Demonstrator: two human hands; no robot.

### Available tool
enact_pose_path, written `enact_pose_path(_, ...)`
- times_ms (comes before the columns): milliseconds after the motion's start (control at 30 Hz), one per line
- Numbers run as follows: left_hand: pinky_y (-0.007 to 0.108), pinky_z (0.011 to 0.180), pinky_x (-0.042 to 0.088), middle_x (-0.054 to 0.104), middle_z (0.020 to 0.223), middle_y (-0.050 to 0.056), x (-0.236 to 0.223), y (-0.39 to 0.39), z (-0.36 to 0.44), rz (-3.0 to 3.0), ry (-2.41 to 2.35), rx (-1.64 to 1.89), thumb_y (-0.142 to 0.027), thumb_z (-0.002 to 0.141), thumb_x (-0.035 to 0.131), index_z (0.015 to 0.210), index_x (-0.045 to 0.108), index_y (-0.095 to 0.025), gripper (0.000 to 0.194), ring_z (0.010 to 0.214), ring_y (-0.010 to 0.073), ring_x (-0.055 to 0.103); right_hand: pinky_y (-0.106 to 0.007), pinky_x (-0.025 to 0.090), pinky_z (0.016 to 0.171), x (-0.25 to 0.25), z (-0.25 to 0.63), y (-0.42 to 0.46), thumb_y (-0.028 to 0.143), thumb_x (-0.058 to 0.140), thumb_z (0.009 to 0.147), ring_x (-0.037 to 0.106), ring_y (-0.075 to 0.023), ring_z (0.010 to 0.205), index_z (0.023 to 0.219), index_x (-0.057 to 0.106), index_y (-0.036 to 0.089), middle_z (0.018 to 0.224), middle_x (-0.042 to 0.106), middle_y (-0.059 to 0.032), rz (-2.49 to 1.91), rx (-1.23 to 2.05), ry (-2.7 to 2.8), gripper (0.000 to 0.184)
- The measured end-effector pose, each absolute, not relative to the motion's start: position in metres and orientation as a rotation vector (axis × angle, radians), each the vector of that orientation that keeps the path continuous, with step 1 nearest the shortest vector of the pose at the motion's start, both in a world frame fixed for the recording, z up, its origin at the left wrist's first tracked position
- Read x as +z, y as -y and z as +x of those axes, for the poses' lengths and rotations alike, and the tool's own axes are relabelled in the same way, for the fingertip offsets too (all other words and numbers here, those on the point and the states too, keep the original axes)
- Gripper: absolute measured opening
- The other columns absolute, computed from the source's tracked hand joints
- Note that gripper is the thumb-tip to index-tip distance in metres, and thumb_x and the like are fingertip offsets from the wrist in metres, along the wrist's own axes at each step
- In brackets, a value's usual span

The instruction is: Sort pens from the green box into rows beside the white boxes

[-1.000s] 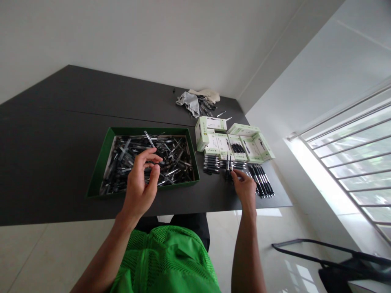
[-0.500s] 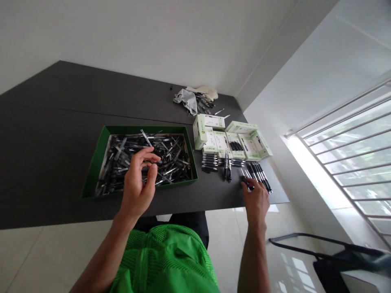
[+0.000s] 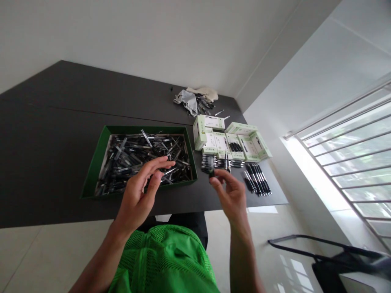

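My left hand hovers over the front of a green box, its fingers spread and curved with nothing plainly held. Inside that box lies a jumble of black and clear pens. Between the thumb and fingers of my right hand is a pen, blurred by motion and pointing away from me. It passes in front of a stack of black pens. To the right of this hand, a row of pens lies side by side on the dark table.
White and green cartons stand behind the pens, one open carton holding several black pens. Grey cloth and more loose pens lie at the back. A chair is at the lower right, beneath a barred window.
My right hand has left the row of pens and moved left with a pen in its fingers. My left hand has shifted slightly to the right over the box.
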State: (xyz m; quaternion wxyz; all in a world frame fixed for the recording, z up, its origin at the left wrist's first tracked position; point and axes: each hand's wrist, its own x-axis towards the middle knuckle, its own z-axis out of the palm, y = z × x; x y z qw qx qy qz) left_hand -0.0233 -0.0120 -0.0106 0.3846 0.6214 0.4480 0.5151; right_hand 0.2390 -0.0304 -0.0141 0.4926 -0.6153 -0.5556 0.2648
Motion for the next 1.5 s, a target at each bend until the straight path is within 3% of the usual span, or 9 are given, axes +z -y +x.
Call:
enact_pose_path(200,0.050,0.113,0.060,0.078,0.136,0.007,0.003,0.031,-0.032,1.657,-1.149,1.286,-0.043,0.107,0.061,0.137,0.071,-0.031,0.033,0.126,0.0299,0.075,-0.030,0.051,0.074,0.011,0.139,0.019,0.041,0.078,0.096,0.062,-0.0155,0.074,0.100,0.080,0.024,0.093,0.079,-0.0015,-1.113,0.878,1.629,0.017)
enact_pose_path(300,0.046,0.107,0.064,0.082,0.127,0.004,0.006,0.032,-0.044,1.607,-1.266,1.390,-0.041,0.105,0.066,0.124,0.076,-0.031,0.024,0.118,0.0280,0.078,-0.032,0.053,0.085,0.015,0.126,0.007,0.039,0.074,0.101,0.067,-0.0176,0.086,0.104,0.079,0.024,0.100,0.080,-0.0021,-1.033,0.873,1.808,0.016)
enact_pose_path(400,0.044,0.108,0.063,0.083,0.123,0.003,0.005,0.024,-0.059,1.572,-1.362,1.499,-0.040,0.104,0.068,0.116,0.078,-0.029,0.019,0.116,0.0260,0.079,-0.035,0.051,0.096,0.022,0.134,-0.015,0.030,0.063,0.108,0.068,-0.0205,0.104,0.114,0.077,0.022,0.110,0.078,-0.0053,-1.037,0.701,2.026,0.017)
enact_pose_path(533,0.046,0.113,0.058,0.083,0.124,0.004,-0.003,0.004,-0.074,1.582,-1.473,1.536,-0.043,0.105,0.066,0.119,0.077,-0.027,0.024,0.119,0.0260,0.077,-0.037,0.049,0.097,0.028,0.154,-0.052,0.022,0.057,0.109,0.065,-0.0230,0.104,0.113,0.079,0.019,0.110,0.076,-0.0088,-1.287,0.376,2.193,0.022)
enact_pose_path(733,0.046,0.109,0.060,0.083,0.121,0.006,-0.010,-0.010,-0.076,1.655,-1.507,1.475,-0.046,0.105,0.063,0.117,0.078,-0.025,0.028,0.116,0.0267,0.078,-0.035,0.048,0.094,0.022,0.163,-0.088,0.020,0.062,0.107,0.065,-0.0232,0.104,0.111,0.081,0.020,0.108,0.078,-0.0079,-1.497,0.263,2.408,0.020)
enact_pose_path(1000,0.045,0.112,0.057,0.083,0.121,0.006,-0.015,-0.012,-0.079,1.630,-1.489,1.460,-0.046,0.105,0.064,0.117,0.078,-0.025,0.028,0.118,0.0266,0.077,-0.035,0.046,0.091,0.027,0.138,-0.103,0.016,0.059,0.107,0.065,-0.0257,0.112,0.115,0.084,0.025,0.114,0.076,-0.0095,-1.368,0.100,2.907,0.027)
enact_pose_path(1233,0.043,0.108,0.058,0.083,0.121,0.005,-0.015,-0.013,-0.081,1.646,-1.475,1.439,-0.050,0.105,0.062,0.117,0.078,-0.026,0.031,0.116,0.0272,0.078,-0.040,0.046,0.094,0.026,0.120,-0.108,0.014,0.054,0.106,0.066,-0.0297,0.115,0.111,0.084,0.017,0.118,0.078,-0.0152,-1.297,-0.122,3.125,0.031)
enact_pose_path(1500,0.039,0.107,0.057,0.083,0.121,0.005,-0.017,-0.014,-0.081,1.652,-1.462,1.420,-0.049,0.105,0.063,0.118,0.078,-0.026,0.030,0.116,0.0260,0.078,-0.041,0.043,0.097,0.019,0.119,-0.113,0.011,0.053,0.106,0.068,-0.0287,0.111,0.100,0.084,0.015,0.111,0.082,-0.0123,-0.957,-0.312,3.249,0.032)
